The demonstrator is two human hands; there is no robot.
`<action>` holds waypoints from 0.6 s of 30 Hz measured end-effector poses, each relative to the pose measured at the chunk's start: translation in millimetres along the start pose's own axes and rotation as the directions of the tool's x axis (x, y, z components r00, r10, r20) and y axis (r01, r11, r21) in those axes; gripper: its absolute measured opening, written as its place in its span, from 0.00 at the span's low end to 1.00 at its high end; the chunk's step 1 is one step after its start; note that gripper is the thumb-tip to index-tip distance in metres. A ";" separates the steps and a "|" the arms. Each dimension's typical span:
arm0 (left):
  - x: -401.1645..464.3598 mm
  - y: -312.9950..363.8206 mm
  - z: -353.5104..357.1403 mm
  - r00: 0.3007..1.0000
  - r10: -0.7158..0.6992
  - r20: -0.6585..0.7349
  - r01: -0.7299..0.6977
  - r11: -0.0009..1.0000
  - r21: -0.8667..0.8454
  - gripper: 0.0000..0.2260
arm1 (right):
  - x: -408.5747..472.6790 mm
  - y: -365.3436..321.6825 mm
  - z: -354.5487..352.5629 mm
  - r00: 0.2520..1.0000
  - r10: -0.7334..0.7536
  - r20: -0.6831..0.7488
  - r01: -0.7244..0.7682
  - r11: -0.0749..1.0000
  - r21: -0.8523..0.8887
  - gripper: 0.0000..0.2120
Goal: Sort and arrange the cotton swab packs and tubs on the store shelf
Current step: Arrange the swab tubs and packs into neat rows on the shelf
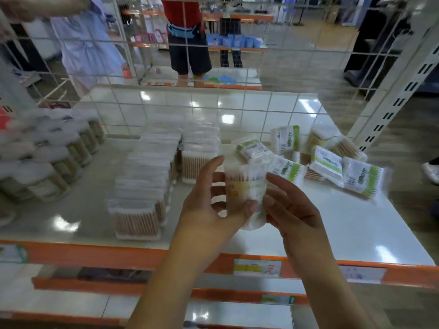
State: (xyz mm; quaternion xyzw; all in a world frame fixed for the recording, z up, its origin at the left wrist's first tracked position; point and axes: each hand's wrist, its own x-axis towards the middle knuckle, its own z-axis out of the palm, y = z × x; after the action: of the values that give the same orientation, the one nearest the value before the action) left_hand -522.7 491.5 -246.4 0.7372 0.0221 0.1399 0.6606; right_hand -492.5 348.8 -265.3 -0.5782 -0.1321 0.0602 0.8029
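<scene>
Left hand (209, 198) and right hand (288, 210) grip blurred swab tub (244, 186), label unreadable

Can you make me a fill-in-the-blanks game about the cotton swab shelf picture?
1. The left hand and the right hand hold one round ____ of cotton swabs between them.
2. The loose packs with green labels lie in a messy pile on the ____ side of the shelf.
3. The shelf's front edge is coloured ____.
4. Behind the shelf stands a white wire ____.

Missing words: tub; right; orange; grid
</scene>
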 end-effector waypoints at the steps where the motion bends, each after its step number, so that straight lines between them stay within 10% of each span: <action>1: -0.7 -0.2 -8.3 1.000 0.002 0.013 -0.002 1.000 0.018 0.34 | -0.1 -0.3 7.8 1.000 -0.010 0.005 0.010 1.000 -0.005 0.25; 18: 10.0 3.4 -193.0 0.928 0.323 -0.183 -0.215 0.869 0.446 0.32 | 48.0 -0.5 158.5 0.974 -0.185 0.133 0.222 0.898 -0.380 0.12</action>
State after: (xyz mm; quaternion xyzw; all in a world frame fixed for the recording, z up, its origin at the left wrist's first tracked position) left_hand -559.2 680.1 -224.4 0.8334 0.0314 0.3156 0.4527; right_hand -491.2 505.3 -211.0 -0.7068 -0.2388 -0.0248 0.6655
